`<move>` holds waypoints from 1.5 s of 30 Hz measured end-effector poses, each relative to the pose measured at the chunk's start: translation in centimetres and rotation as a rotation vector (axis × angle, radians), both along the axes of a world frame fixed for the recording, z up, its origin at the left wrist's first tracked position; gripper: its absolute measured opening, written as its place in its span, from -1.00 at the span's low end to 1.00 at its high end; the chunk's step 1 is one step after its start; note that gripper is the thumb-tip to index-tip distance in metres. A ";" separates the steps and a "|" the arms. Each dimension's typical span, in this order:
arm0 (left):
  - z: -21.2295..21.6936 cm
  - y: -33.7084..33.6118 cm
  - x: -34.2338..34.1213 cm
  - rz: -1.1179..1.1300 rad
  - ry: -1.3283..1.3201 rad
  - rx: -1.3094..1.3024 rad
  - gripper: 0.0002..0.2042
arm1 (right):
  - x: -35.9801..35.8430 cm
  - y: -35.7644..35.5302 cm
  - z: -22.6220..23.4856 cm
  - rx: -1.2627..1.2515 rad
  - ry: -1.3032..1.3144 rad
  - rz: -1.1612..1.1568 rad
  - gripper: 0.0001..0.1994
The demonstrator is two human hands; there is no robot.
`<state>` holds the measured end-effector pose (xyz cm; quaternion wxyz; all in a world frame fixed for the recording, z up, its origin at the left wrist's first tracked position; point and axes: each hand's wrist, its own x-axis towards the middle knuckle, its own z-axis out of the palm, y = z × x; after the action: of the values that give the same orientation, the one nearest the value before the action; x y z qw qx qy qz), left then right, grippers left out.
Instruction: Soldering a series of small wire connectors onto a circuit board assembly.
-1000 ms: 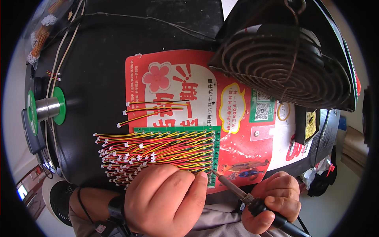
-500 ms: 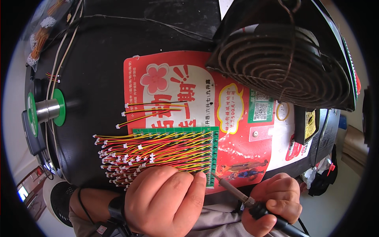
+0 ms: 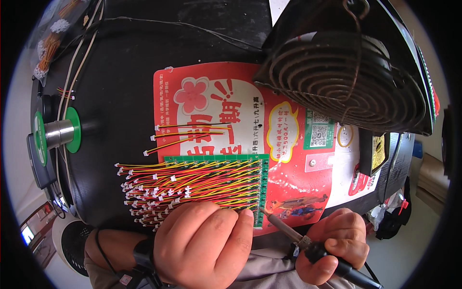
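Note:
A green circuit board (image 3: 264, 178) lies on a red printed sheet, with many red, yellow and black wires (image 3: 216, 182) fixed across it. White connectors (image 3: 185, 191) end the wires on the left. My left hand (image 3: 204, 243) is closed low over the wires, its fingertips pressed together by the board's lower right part. What they pinch is hidden underneath. In my right hand (image 3: 334, 245) is a soldering iron (image 3: 286, 228), gripped by its black handle. Its tip points left and reaches the board's right edge beside my left fingertips; whether it touches cannot be told.
Three loose connector cables (image 3: 185, 135) lie above the board on the red sheet (image 3: 308, 185). A solder spool (image 3: 60, 135) stands at the left, near pale cords. At the upper right is a black fan with a ringed grille (image 3: 332, 82), above a holder with yellow sponge (image 3: 378, 153).
Both hands keep their grips and the iron's tip stays at the board's right edge. The view has shifted very slightly.

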<state>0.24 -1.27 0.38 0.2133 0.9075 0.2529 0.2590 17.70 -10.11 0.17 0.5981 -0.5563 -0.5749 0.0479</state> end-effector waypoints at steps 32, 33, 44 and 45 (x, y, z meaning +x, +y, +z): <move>-0.1 0.2 0.0 -0.015 0.013 -0.010 -0.78 | 0.6 -1.7 0.0 -0.120 0.013 0.022 -0.75; -0.1 0.2 0.0 -0.015 0.011 -0.011 -0.78 | 0.6 -2.0 0.1 -0.203 0.019 0.027 -0.70; 0.0 0.2 0.2 0.002 -0.011 -0.031 -0.76 | 0.4 -0.1 0.6 -0.076 -0.028 0.058 -0.81; -0.1 0.2 0.1 0.002 -0.012 -0.033 -0.76 | 0.4 0.0 0.6 -0.088 -0.027 0.063 -0.80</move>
<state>0.39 -1.06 0.31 0.2293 0.9021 0.2566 0.2605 18.11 -10.15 0.74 0.5634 -0.5642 -0.5976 0.0842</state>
